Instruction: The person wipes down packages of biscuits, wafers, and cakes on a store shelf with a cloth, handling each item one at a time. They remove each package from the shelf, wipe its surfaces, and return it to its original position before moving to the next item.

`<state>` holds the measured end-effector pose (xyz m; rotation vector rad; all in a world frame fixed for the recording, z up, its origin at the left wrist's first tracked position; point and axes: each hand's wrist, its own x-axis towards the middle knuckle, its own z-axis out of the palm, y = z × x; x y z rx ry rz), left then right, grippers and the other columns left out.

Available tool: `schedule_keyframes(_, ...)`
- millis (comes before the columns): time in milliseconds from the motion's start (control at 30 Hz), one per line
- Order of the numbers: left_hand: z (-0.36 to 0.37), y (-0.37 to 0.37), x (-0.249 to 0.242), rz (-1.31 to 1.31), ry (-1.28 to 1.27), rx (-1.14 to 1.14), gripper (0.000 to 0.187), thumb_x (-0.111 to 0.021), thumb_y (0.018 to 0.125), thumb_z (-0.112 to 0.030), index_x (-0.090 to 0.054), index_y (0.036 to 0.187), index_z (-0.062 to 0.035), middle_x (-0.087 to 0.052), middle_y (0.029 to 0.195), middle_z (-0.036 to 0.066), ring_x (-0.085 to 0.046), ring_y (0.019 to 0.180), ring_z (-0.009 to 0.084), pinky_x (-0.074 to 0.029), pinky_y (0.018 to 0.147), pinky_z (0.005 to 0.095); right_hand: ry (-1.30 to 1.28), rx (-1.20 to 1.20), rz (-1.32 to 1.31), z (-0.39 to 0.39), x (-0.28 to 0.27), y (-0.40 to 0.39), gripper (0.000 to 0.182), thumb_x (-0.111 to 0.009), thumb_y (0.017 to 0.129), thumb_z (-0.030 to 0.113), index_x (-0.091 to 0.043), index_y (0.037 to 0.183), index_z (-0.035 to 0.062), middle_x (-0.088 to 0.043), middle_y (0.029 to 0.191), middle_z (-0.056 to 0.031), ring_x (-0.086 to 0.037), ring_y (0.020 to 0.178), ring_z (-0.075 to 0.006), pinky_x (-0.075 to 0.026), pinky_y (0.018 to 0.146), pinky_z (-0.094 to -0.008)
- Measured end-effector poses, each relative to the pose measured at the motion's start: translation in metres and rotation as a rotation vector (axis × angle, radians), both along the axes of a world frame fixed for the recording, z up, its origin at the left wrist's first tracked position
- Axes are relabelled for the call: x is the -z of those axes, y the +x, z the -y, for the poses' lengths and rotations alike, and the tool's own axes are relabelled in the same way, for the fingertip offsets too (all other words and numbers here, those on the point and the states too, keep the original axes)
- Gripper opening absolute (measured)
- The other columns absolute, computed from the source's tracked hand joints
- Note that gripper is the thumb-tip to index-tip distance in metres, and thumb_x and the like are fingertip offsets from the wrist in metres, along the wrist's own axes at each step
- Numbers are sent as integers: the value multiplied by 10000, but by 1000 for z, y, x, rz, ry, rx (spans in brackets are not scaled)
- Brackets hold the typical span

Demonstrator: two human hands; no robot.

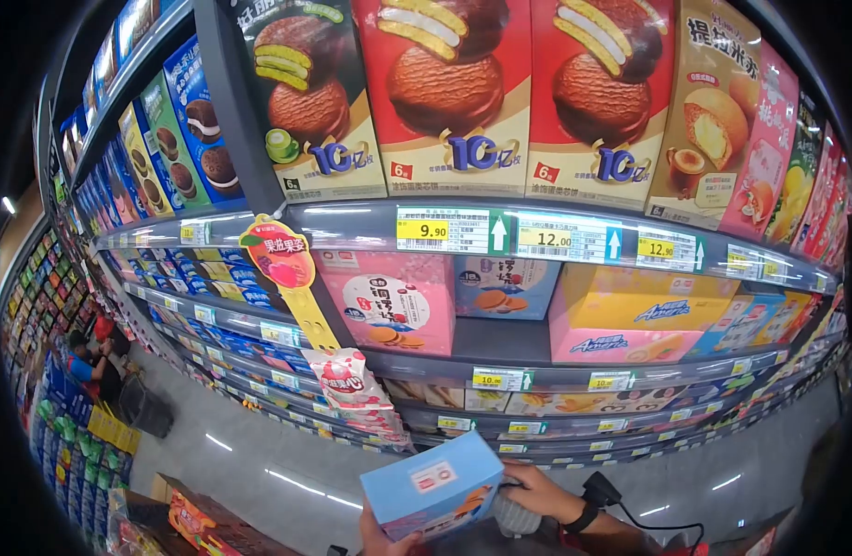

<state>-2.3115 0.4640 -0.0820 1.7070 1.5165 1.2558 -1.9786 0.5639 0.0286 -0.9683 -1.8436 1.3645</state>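
A light blue snack box (432,484) is tilted in front of me, with a small white label on top and pictures of round cakes on its side. My left hand (378,536) grips its lower left corner, thumb on the near side. To the right of the box, my right hand (543,493) has its fingers curled around a grey, ribbed, cloth-like thing (517,515), close against the box's side. A dark band circles my right wrist, and a black device (600,487) with a cable shows beside it.
Shelves ahead hold a pink box (389,301), a blue box (505,285), yellow boxes (648,298) and large red boxes (449,102). Bagged snacks (352,385) hang on a yellow strip. A person (85,366) crouches far left beside a dark basket (146,406). Open cartons (203,519) stand lower left.
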Motion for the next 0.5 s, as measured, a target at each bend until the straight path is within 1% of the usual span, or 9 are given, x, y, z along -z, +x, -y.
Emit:
schedule_keyframes(33, -14, 14, -49, 63, 44, 93, 609, -747, 892, -455, -593, 1335, -67, -704, 1112, 138, -676, 999, 285, -545, 896, 423, -98, -89, -34, -4, -32, 11, 607, -650, 914, 124, -468, 1476, -16, -479, 1499, -206, -456, 1388, -320, -344, 1141, -392)
schedule_keyframes(100, -55, 36, -145, 186, 142, 280, 708, -696, 906, -438, -456, 1457, -64, -613, 1334, 134, -603, 1186, 353, -460, 1031, 478, -94, -31, -163, 0, -69, 22, 636, -675, 928, 171, -443, 1487, -25, -446, 1525, -201, -443, 1395, -308, -328, 1153, -392)
schedule_keyframes(133, -72, 39, -160, 168, 214, 324, 751, -737, 876, -389, -430, 1467, -42, -617, 1319, 153, -609, 1179, 360, -455, 1039, 466, -91, -3, -228, 2, -85, 26, 653, -688, 935, 195, -431, 1492, -30, -430, 1538, -198, -437, 1398, -302, -320, 1159, -392)
schedule_keyframes(200, -99, 43, -174, 133, 355, 413, 855, -818, 815, -291, -378, 1487, 2, -625, 1289, 191, -621, 1166, 373, -445, 1054, 442, -47, 142, -235, 4, -109, 23, 700, -744, 887, 199, -442, 1470, -44, -494, 1462, -180, -480, 1336, -269, -341, 1138, -404)
schedule_keyframes(267, -132, 46, -163, 97, 327, 498, 864, -793, 833, -263, -333, 1523, -18, -598, 1320, 223, -595, 1206, 396, -434, 1065, 464, 85, 289, -237, 4, -120, 23, 694, -767, 857, 185, -467, 1438, -49, -531, 1408, -180, -506, 1293, -246, -357, 1120, -405)
schedule_keyframes(300, -150, 48, -160, 100, 324, 519, 856, -780, 836, -240, -327, 1531, -27, -580, 1341, 235, -581, 1222, 409, -431, 1066, 474, 207, 391, -267, -1, -115, 26, 590, -757, 847, 145, -527, 1353, -53, -618, 1269, -152, -581, 1157, -222, -439, 1029, -383)
schedule_keyframes(367, -182, 58, -160, 127, 324, 540, 832, -754, 836, -183, -332, 1540, -44, -539, 1386, 255, -552, 1253, 434, -427, 1067, 491, 318, 498, -293, -8, -124, 24, 496, -728, 864, 116, -555, 1296, -53, -655, 1164, -139, -612, 1073, -215, -478, 958, -367)
schedule_keyframes(433, -197, 73, -200, 28, 486, 496, 804, -724, 827, -112, -354, 1538, -59, -492, 1436, 266, -525, 1276, 454, -422, 1070, 505, 437, 669, -370, -18, -121, 16, 338, -681, 896, 73, -621, 1205, -50, -697, 1030, -122, -652, 965, -214, -521, 860, -346)
schedule_keyframes(500, -193, 86, -272, -224, 798, 390, 789, -693, 815, -35, -376, 1537, -74, -443, 1485, 271, -501, 1296, 469, -413, 1079, 518, 487, 721, -289, -24, -129, 15, 281, -665, 910, 61, -644, 1169, -44, -697, 1040, -135, -652, 976, -222, -516, 873, -356)
